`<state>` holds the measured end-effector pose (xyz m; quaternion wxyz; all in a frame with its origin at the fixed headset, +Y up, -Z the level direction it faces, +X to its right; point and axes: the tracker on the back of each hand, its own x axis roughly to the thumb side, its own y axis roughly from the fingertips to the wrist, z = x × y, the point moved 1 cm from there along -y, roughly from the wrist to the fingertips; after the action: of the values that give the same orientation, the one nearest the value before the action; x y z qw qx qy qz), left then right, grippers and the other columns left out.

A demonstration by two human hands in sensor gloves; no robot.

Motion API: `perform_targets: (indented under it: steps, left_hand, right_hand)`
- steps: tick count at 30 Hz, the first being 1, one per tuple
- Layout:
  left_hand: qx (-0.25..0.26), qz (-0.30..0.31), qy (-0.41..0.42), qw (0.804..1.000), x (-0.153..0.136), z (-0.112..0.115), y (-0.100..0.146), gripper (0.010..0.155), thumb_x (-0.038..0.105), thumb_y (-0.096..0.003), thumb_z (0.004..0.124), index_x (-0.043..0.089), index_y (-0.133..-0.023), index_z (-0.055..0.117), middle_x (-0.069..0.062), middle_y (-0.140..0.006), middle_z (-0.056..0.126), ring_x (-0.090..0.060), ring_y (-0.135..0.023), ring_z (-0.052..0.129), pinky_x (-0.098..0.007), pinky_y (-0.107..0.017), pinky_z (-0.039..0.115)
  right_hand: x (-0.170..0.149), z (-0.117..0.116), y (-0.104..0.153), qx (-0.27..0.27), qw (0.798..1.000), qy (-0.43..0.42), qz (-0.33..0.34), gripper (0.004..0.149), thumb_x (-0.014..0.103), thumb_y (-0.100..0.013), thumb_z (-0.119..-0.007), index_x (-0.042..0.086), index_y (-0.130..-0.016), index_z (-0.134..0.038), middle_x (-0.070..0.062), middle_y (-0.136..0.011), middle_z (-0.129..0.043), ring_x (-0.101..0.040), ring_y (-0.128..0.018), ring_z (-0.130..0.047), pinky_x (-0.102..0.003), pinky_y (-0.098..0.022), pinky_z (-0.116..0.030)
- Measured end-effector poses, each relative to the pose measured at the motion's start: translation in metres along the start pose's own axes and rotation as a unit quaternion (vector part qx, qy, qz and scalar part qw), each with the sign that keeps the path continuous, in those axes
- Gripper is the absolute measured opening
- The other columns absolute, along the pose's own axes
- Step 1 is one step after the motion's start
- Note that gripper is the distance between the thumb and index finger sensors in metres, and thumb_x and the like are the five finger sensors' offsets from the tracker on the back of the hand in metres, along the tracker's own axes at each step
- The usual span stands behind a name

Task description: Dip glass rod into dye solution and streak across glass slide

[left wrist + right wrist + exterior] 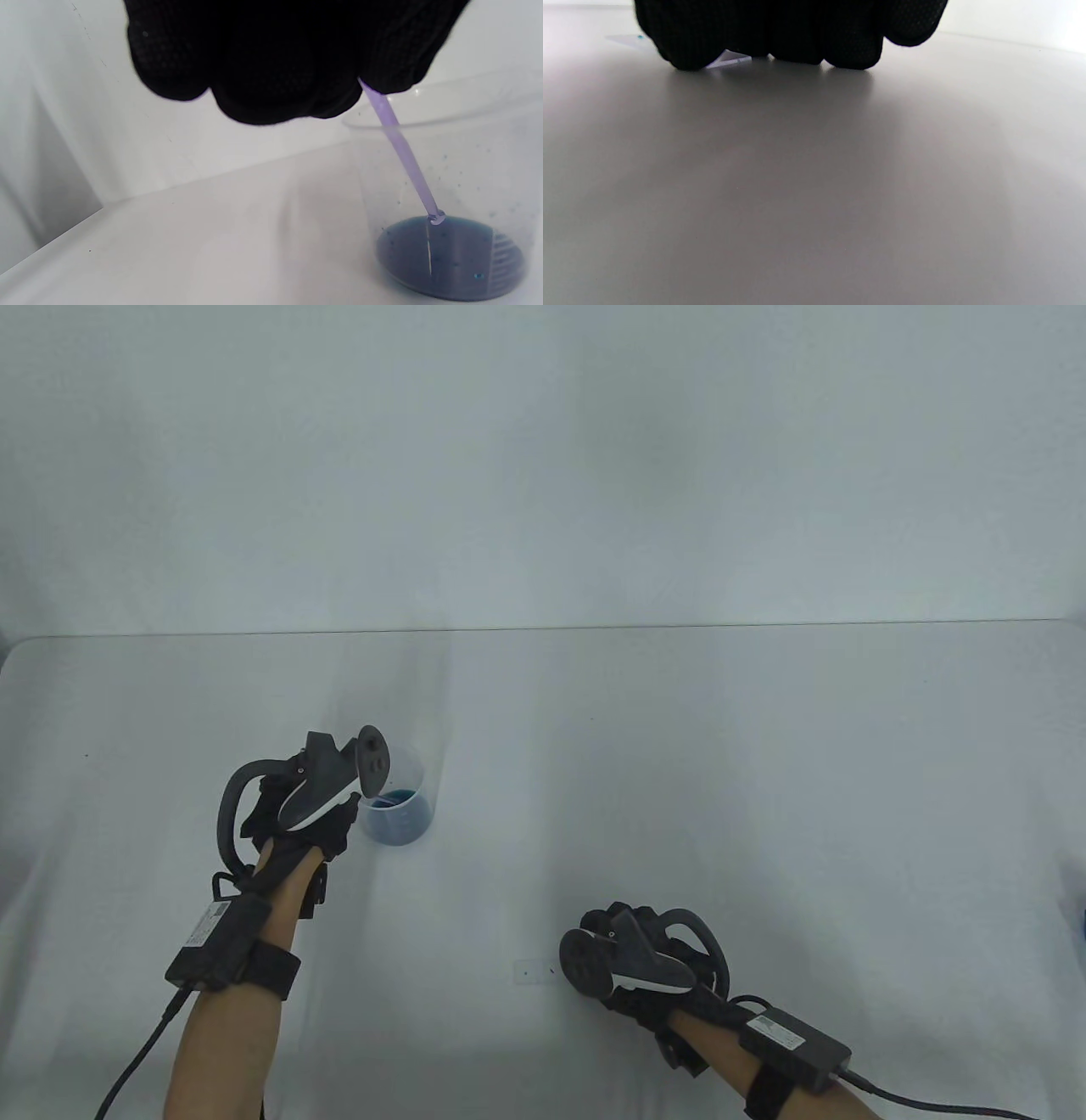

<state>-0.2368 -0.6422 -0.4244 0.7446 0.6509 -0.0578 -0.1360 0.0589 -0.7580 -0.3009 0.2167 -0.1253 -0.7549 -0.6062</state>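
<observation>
Rod tip dips in dye
The left hand (271, 59) grasps the glass rod (403, 152), beaker (399, 806) at its two o'clock; it should lift straight, draining drips

White table (679, 780) bearing a clear beaker (399, 806) and glass slide (534, 972).

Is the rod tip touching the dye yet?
Touching. The left wrist view shows the glass rod meeting the dye solution surface, its line continuing below.
</observation>
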Motion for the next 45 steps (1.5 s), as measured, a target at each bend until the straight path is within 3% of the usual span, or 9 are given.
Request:
perform_targets:
  steps: [17, 23, 26, 30, 35, 39, 45]
  left_hand:
    - [0.011, 0.002, -0.015, 1.0, 0.012, 0.007, 0.003, 0.049, 0.045, -0.0518, 0.076, 0.017, -0.091, 0.083, 0.001, -0.071, 0.095, -0.014, -0.047, 0.1, -0.038, -0.048, 0.086]
    - [0.02, 0.013, 0.012, 1.0, 0.006, -0.003, 0.015, 0.057, 0.05, -0.0523, 0.071, 0.018, -0.1, 0.075, -0.003, -0.086, 0.091, -0.021, -0.062, 0.1, -0.043, -0.054, 0.083]
    - [0.044, 0.023, 0.028, 0.998, 0.001, -0.017, 0.028, 0.063, 0.052, -0.0526, 0.069, 0.017, -0.105, 0.069, -0.007, -0.096, 0.085, -0.025, -0.075, 0.096, -0.048, -0.059, 0.08]
    - [0.09, 0.062, 0.073, 0.991, -0.001, -0.035, 0.058, 0.07, 0.055, -0.0531, 0.065, 0.016, -0.112, 0.058, -0.013, -0.111, 0.07, -0.035, -0.095, 0.083, -0.058, -0.068, 0.07]
    - [0.14, 0.13, 0.118, 0.974, 0.005, -0.039, 0.102, 0.078, 0.058, -0.0531, 0.061, 0.016, -0.117, 0.045, -0.016, -0.121, 0.052, -0.043, -0.109, 0.062, -0.063, -0.074, 0.059]
    - [0.168, 0.185, 0.131, 0.959, 0.016, -0.029, 0.132, 0.083, 0.061, -0.0527, 0.058, 0.015, -0.119, 0.036, -0.018, -0.124, 0.04, -0.045, -0.115, 0.048, -0.064, -0.078, 0.052]
    - [0.164, 0.232, 0.126, 0.95, 0.028, -0.008, 0.149, 0.09, 0.065, -0.0517, 0.055, 0.012, -0.119, 0.027, -0.02, -0.125, 0.027, -0.049, -0.116, 0.032, -0.063, -0.08, 0.042]
  right_hand:
    - [0.0, 0.0, 0.0, 0.0, 1.0, 0.003, -0.001, 0.053, 0.051, -0.046, -0.075, 0.034, -0.095, -0.065, 0.006, -0.097, -0.073, -0.022, -0.09, -0.077, -0.047, -0.072, -0.067]
    - [-0.001, 0.003, -0.002, 0.014, 1.0, 0.002, 0.003, 0.054, 0.052, -0.046, -0.075, 0.034, -0.095, -0.066, 0.006, -0.098, -0.074, -0.022, -0.091, -0.078, -0.047, -0.072, -0.067]
    - [-0.008, 0.019, -0.001, 0.02, 1.0, -0.014, 0.003, 0.059, 0.056, -0.045, -0.072, 0.032, -0.099, -0.064, 0.004, -0.101, -0.072, -0.024, -0.093, -0.077, -0.048, -0.072, -0.067]
    - [-0.025, 0.062, 0.009, -0.036, 0.998, -0.053, -0.022, 0.065, 0.061, -0.047, -0.065, 0.029, -0.103, -0.059, 0.001, -0.106, -0.069, -0.027, -0.097, -0.074, -0.051, -0.073, -0.065]
    - [-0.048, 0.106, 0.038, -0.118, 0.986, -0.109, -0.046, 0.075, 0.067, -0.048, -0.054, 0.025, -0.11, -0.047, -0.004, -0.116, -0.057, -0.035, -0.106, -0.064, -0.061, -0.075, -0.057]
    - [-0.062, 0.115, 0.058, -0.158, 0.977, -0.131, -0.058, 0.081, 0.07, -0.048, -0.049, 0.022, -0.113, -0.041, -0.006, -0.121, -0.049, -0.041, -0.111, -0.055, -0.066, -0.075, -0.051]
    - [-0.081, 0.105, 0.075, -0.188, 0.971, -0.12, -0.085, 0.087, 0.073, -0.046, -0.046, 0.022, -0.114, -0.031, -0.007, -0.125, -0.036, -0.047, -0.114, -0.038, -0.071, -0.075, -0.041]
